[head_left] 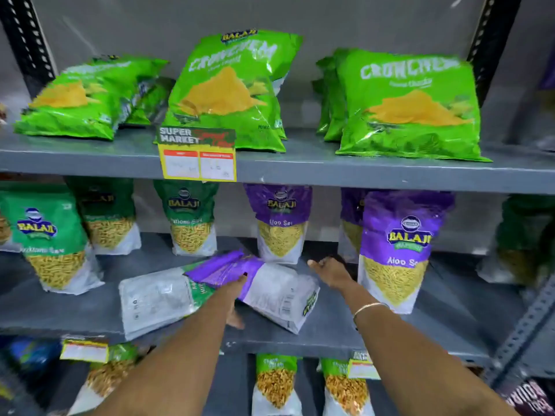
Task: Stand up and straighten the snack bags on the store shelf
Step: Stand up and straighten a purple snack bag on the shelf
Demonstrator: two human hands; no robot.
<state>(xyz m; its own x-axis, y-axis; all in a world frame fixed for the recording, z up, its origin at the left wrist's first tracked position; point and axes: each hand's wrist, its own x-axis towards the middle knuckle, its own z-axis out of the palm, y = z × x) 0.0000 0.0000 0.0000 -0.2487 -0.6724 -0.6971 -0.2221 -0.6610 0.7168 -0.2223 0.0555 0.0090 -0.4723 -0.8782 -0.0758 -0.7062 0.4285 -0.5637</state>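
— Where's the fallen purple bag point(264, 288)?

— Flat on the middle shelf point(390, 331), back side up, overlapping a fallen green bag point(156, 298) to its left.

— Your hands?

— My left hand point(237, 298) grips the purple bag's edge. My right hand point(332, 273), fingers loosely spread and holding nothing, hovers just right of it.

Yellow price tag point(198, 163) reading "SUPER MARKET", clipped on the front edge just left of frame centre. Two smaller, blurred tags at lower left point(84, 350) and lower right point(364, 367). Black perforated uprights at upper left point(27, 40) and upper right point(492, 46). Grey back panel point(345, 19) behind.
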